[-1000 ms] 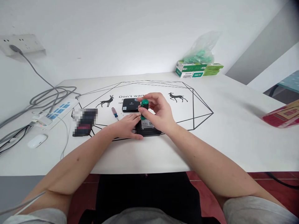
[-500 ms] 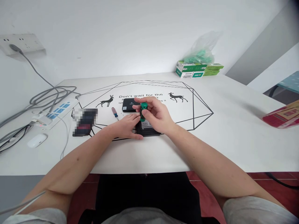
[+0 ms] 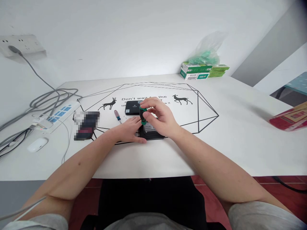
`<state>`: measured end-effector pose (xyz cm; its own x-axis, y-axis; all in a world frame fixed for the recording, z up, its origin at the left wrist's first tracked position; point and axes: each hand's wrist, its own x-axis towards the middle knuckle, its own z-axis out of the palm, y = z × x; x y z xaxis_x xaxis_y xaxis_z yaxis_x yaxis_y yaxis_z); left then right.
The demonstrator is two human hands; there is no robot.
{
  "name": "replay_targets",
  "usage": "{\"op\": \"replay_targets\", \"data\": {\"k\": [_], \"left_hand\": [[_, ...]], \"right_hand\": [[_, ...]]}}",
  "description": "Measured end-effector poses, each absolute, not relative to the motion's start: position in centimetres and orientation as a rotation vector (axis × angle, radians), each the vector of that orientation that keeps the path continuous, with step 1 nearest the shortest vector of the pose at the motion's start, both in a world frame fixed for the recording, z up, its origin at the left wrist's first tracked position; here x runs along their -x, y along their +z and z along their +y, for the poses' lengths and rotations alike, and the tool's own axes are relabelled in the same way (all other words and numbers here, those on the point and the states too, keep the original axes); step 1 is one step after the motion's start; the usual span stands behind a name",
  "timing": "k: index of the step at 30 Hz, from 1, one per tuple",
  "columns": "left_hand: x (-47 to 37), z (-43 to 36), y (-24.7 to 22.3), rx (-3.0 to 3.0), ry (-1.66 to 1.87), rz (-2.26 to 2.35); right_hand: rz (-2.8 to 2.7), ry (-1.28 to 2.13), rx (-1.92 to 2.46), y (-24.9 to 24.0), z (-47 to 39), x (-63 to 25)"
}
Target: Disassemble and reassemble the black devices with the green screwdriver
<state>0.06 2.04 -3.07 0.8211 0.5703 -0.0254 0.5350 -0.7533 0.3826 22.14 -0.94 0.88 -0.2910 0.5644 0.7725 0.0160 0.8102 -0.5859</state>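
A black hard drive enclosure (image 3: 155, 136) lies on the white desk, with a labelled drive (image 3: 149, 127) showing in it. My left hand (image 3: 130, 129) steadies its left side, the thumb at the near edge and the fingers stretched along the far part. Above the enclosure, my right hand (image 3: 160, 116) grips a green and black screwdriver (image 3: 143, 115) near the top of its handle. The handle stands nearly upright; its tip is hidden. Just beyond lies a black cover (image 3: 131, 108) with a small printed code, partly behind the right hand.
A second screwdriver (image 3: 117, 116) with a red and blue handle lies left of the cover, beside tiny bits. Further left are a pixelated dark item (image 3: 87, 125), a power strip (image 3: 61, 113) with cables and a white mouse (image 3: 37, 144). Green boxes (image 3: 196, 68) stand at the back right.
The screwdriver's handle has shifted slightly left and leans a little differently, and my right hand's fingers have moved around its top. My left hand stays on the enclosure.
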Motion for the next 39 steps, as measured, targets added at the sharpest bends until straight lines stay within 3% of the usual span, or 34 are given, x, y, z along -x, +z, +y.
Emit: {"op": "replay_targets", "data": {"k": [8, 39], "left_hand": [[0.02, 2.01, -3.16, -2.603, 0.143, 0.836], [-0.03, 2.29, -3.52, -2.649, 0.171, 0.807]], "right_hand": [[-1.746, 0.69, 0.706, 0.82, -1.41, -22.01], [-1.86, 0.708, 0.483, 0.74, -1.11, -22.6]]}}
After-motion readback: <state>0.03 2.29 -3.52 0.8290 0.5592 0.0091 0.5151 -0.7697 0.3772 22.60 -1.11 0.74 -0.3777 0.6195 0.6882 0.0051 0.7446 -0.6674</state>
